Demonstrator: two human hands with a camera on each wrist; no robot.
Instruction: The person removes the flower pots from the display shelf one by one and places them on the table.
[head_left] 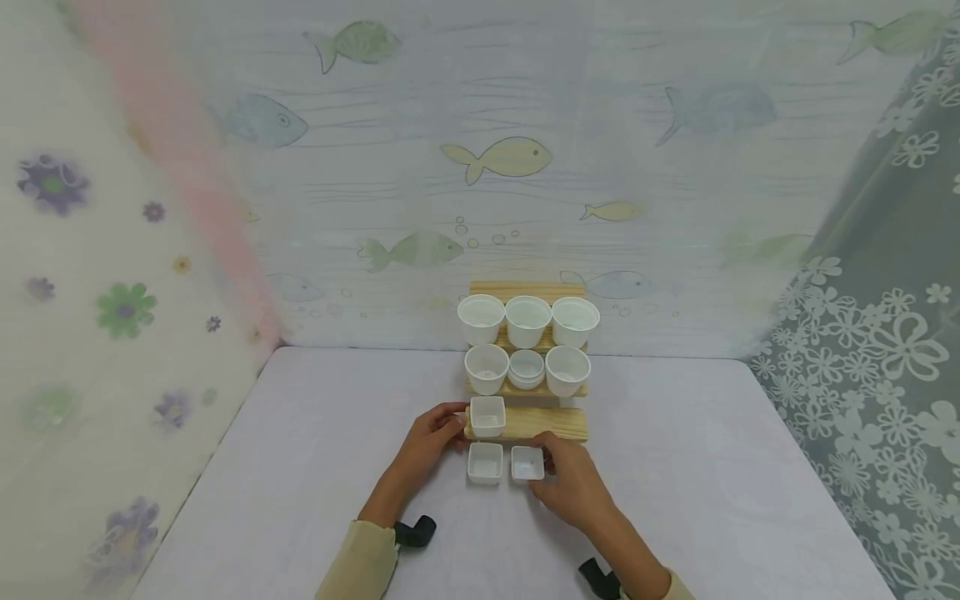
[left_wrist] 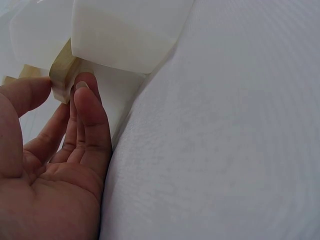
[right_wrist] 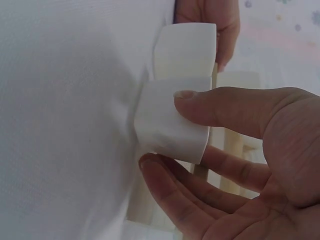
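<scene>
A small square white cup (head_left: 527, 463) is held in my right hand (head_left: 572, 482), in front of a wooden stand. In the right wrist view the thumb lies on one side of this cup (right_wrist: 167, 125), with the fingers at its other side. My left hand (head_left: 426, 443) pinches the left end of the stand's lowest wooden step (head_left: 547, 423). The left wrist view has that wood end (left_wrist: 62, 70) between thumb and fingers. One square white cup (head_left: 487, 417) sits on the left of this step. Another square cup (head_left: 485, 463) is just in front, left of the held one.
Round white cups (head_left: 527, 322) stand in a row on the top step (head_left: 525, 290). The middle step carries two larger round cups (head_left: 567, 370) with a smaller round cup (head_left: 527, 368) between them. A white cloth (head_left: 720, 483) covers the table, and a fish-patterned curtain (head_left: 645, 208) hangs behind.
</scene>
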